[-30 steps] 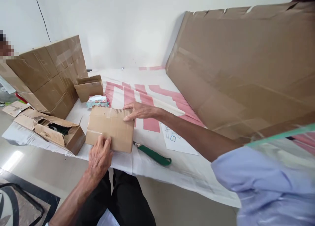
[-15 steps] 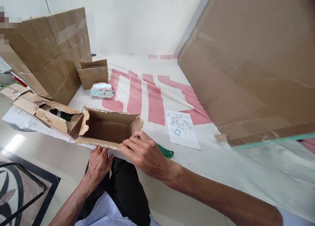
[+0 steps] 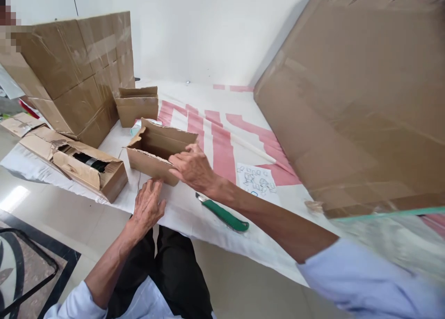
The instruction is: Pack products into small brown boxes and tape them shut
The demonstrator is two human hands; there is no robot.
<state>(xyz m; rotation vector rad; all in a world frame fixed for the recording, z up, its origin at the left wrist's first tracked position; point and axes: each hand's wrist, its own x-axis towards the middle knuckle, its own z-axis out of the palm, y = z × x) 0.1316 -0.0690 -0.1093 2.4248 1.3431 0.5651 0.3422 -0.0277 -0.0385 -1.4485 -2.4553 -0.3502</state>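
Note:
A small open cardboard box (image 3: 153, 156) stands on the white sheet, its open top facing up and its inside bare as far as I can see. My right hand (image 3: 193, 168) grips its near right corner, fingers curled over the rim. My left hand (image 3: 149, 205) lies flat on the sheet just in front of the box, fingers spread and holding nothing. A green-handled utility knife (image 3: 224, 213) lies on the sheet to the right of my hands, under my right forearm.
A long open box (image 3: 88, 173) with dark contents lies at the left. Behind it stands a big taped carton (image 3: 76, 73) and a small box (image 3: 137, 106). A large flat cardboard sheet (image 3: 354, 96) leans at the right. A printed paper (image 3: 257, 180) lies nearby.
The small box was turned from closed side up to open side up, then pushed away from the table's near edge. My left hand came off it and now rests on the sheet.

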